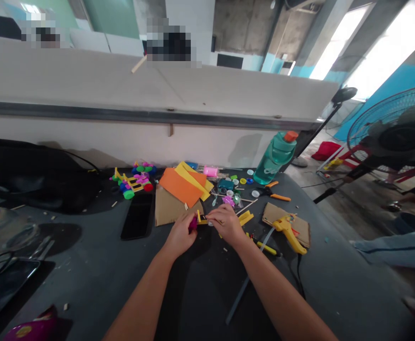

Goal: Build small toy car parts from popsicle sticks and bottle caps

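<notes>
My left hand [181, 233] is closed on a small magenta bottle cap [193, 223] fixed to a yellow stick frame [203, 219]. My right hand [225, 222] pinches the same yellow frame from the right, fingers pressed together over it. Both hands meet above the dark table [97, 274], just in front of a piece of brown cardboard [166, 210] with orange and yellow foam sheets [181, 186] on it. More yellow stick pieces [246, 218] lie right of my right hand.
A yellow glue gun [288, 230] rests on cardboard at the right, orange-handled pliers [274, 192] behind it. A teal water bottle [275, 158], a black phone [137, 215], a colourful cap-and-stick toy [134, 182], a black bag [33, 175] and a fan [395, 132] surround the spot.
</notes>
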The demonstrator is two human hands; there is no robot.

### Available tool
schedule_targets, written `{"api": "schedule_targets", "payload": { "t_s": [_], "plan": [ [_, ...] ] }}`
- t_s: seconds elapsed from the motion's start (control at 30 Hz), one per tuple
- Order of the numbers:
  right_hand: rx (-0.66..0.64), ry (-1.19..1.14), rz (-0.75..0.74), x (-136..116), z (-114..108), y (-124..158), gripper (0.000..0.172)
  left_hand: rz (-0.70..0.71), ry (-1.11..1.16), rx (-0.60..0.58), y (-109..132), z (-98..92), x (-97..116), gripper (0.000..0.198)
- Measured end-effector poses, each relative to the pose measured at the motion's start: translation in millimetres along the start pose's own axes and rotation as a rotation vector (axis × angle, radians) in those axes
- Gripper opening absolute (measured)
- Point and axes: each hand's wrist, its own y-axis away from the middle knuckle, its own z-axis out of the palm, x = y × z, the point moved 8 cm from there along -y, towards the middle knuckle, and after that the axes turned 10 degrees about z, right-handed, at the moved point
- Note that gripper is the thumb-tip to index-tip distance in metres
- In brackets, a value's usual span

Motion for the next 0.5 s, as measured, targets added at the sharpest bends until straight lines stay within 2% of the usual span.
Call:
{"api": "schedule_targets", "payload": {
  "t_s": [0.27, 0.4, 0.5],
  "plan": [
    [0.012, 0.001, 0.033, -2.2, -3.3, 0.3, 0.016, -0.005, 0.007, 0.007, 0.0, -1.6, 1.1, 0.054],
    [0.054, -0.008, 0.082, -1.6, -7.8, 0.8, 0.026, -0.016, -0.003, 0.005, 0.4, -0.8, -1.3, 0.055],
    [0.032, -0.003, 0.073, -2.7, -5.6, 0.9, 0.022, -0.007, 0.003, 0.005, 0.0, -0.6, -0.7, 0.054]
  ]
}}
